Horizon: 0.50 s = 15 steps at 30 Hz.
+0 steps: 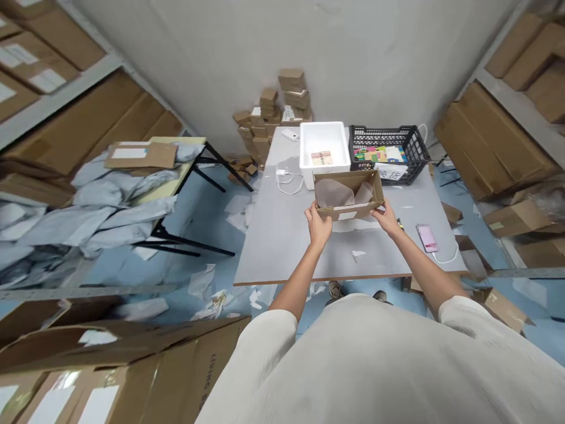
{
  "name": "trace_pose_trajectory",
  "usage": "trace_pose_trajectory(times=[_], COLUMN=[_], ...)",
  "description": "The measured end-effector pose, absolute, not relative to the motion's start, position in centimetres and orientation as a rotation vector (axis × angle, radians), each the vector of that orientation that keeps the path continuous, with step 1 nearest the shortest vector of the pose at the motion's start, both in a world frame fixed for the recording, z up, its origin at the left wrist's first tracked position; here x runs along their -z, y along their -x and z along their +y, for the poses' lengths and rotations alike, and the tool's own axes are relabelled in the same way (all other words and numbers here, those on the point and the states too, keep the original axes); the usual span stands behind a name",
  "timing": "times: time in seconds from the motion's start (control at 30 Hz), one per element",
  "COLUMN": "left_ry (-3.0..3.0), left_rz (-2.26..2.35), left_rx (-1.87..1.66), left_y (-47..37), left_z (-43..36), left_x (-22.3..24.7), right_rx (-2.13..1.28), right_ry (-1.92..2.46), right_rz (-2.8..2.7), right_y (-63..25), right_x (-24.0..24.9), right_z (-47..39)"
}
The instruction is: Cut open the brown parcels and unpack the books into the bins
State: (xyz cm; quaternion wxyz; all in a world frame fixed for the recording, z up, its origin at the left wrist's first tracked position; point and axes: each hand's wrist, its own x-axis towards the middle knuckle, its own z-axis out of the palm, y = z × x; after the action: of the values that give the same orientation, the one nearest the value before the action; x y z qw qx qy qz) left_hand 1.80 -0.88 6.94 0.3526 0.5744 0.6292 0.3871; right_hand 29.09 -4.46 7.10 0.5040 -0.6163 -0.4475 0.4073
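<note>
While the open cardboard box (348, 197) rests on the smooth grey table (282, 235), the left hand (318, 224) and right hand (387, 217) clasp its near corners. Crumpled brown paper (334, 193) fills it, with a white foam box (323, 147) just behind.

Grey wall (265, 35) — blue floor (207, 235), grey table (282, 235), side shelving (53, 100).

Even, soft daylight, faint shadows, sharp centre, strong wide-angle bending at the edges.
</note>
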Motion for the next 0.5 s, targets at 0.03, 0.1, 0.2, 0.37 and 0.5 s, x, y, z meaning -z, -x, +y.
trace_pose_trajectory(times=[0.03, 0.1, 0.2, 0.37, 0.5], left_ry=[-1.505, -1.547, -1.609, -1.711, -1.773], left_rz=[1.599, 1.536, 1.441, 1.289, 1.160], left_rx=[-0.991, -0.975, -0.941, -0.895, -0.865], left_y=[-3.4, -6.9, -12.3, -21.5, -28.3], left_z=[-1.1, -1.7, -2.9, -5.3, -7.4], left_x=[-7.1, -7.3, -7.3, -6.7, -6.3], right_rx=[-0.952, -0.899, -0.830, -0.693, -0.573], right_ry=[1.493, 1.503, 1.519, 1.569, 1.603], right_rz=[-1.058, -1.008, -0.926, -0.784, -0.731], right_y=[-30.6, -33.7, -38.5, -46.2, -51.8], right_x=[-7.2, -7.4, -7.3, -7.1, -7.0], right_z=[-5.4, -7.5, -10.9, -16.7, -21.1])
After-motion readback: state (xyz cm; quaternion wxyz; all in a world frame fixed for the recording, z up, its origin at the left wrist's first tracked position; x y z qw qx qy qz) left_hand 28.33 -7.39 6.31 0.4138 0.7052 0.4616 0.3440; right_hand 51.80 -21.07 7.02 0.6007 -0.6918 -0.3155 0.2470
